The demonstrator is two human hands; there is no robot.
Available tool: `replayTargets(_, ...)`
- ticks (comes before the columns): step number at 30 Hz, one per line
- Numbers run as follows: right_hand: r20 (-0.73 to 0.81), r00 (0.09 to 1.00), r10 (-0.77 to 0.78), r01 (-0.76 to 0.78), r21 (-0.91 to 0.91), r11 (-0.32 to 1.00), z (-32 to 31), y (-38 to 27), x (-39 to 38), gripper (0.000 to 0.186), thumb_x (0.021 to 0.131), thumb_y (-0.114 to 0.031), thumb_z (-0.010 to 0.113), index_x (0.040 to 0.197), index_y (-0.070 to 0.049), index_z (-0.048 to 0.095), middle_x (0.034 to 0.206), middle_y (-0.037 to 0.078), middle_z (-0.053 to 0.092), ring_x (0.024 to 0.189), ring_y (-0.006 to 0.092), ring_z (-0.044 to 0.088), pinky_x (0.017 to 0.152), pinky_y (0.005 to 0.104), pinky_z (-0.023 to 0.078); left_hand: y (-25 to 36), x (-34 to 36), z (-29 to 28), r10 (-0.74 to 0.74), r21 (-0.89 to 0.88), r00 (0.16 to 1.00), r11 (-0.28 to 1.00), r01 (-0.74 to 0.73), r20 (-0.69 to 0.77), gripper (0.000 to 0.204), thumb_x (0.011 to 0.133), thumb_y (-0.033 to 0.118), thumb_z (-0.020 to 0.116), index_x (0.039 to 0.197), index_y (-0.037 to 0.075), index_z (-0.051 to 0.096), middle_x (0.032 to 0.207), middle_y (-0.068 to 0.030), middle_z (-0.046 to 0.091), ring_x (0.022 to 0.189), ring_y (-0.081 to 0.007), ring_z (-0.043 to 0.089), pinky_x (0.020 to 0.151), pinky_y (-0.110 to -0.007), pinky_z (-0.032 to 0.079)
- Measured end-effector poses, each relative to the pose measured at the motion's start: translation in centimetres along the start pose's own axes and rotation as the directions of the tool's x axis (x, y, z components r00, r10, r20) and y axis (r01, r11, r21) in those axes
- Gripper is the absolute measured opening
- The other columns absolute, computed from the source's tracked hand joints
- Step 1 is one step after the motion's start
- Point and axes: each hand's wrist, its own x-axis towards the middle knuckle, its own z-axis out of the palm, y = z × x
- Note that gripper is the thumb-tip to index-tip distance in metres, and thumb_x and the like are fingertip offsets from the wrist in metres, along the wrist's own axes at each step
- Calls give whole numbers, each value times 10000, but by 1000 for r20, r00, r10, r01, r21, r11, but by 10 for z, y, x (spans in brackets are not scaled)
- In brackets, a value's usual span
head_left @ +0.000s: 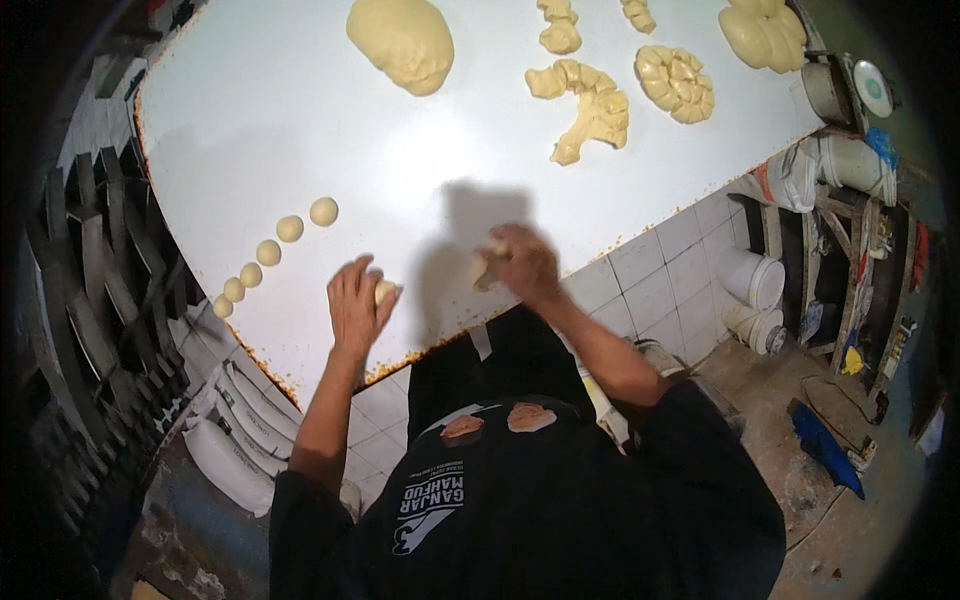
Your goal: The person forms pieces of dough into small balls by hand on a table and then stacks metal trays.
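Note:
My left hand (357,308) is curled on the white table (250,110) near its front edge, with a small dough ball (384,291) between thumb and fingers. To its right, my right hand (528,268) grips a pale piece of dough (484,273), partly covered by the fingers. A slanting row of several round dough balls (268,252) runs along the table's left side, beyond my left hand. Farther back lie a large smooth dough lump (402,45), a curved strip of cut dough (590,108) and a round cluster of dough pieces (676,84).
Another dough mound (763,35) sits at the far right corner, near a metal pot (826,93). White buckets (750,278) stand by a wooden rack on the right. Stacked sacks (235,440) lie below the table's left edge, beside dark slatted racks (100,270).

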Motion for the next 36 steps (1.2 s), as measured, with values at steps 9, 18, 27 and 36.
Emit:
replayTargets(9, 272, 738, -617, 666, -147, 731, 19, 35, -24, 379, 893, -307, 785, 1192, -92, 693, 1302, 165, 617, 1232, 378, 568, 1073, 550, 447, 32, -24, 67, -39, -207, 994, 976, 60, 105, 232, 855, 187, 791, 1020, 73, 674, 1046, -158, 667, 976, -372, 610, 905, -501, 461)
replayTargets(18, 148, 866, -477, 499, -299, 813, 55, -10, 15, 293, 860, -188, 822, 1035, -48, 632, 1054, 149, 605, 959, 357, 574, 838, 462, 435, 65, -6, 81, -192, -107, 969, 978, 177, -157, 222, 881, 242, 776, 903, 55, 660, 1073, -145, 685, 1077, -355, 646, 907, -505, 486)
replayTargets(27, 23, 808, -589, 563, -328, 759, 66, -4, 52, 322, 883, -303, 815, 995, -55, 642, 1006, 140, 606, 937, 349, 564, 852, 485, 439, 56, 14, 91, -431, -139, 880, 902, 410, -199, 211, 897, 260, 768, 973, 79, 689, 999, -127, 690, 965, -360, 630, 865, -514, 458)
replayTargets(36, 234, 893, -384, 438, -257, 861, 63, -28, 82, 217, 877, -287, 744, 857, -95, 645, 978, 133, 619, 948, 303, 569, 839, 467, 454, 49, 28, 73, -490, -49, 812, 864, 502, -316, 152, 856, 144, 789, 917, 82, 664, 969, -147, 647, 916, -351, 598, 840, -482, 449)
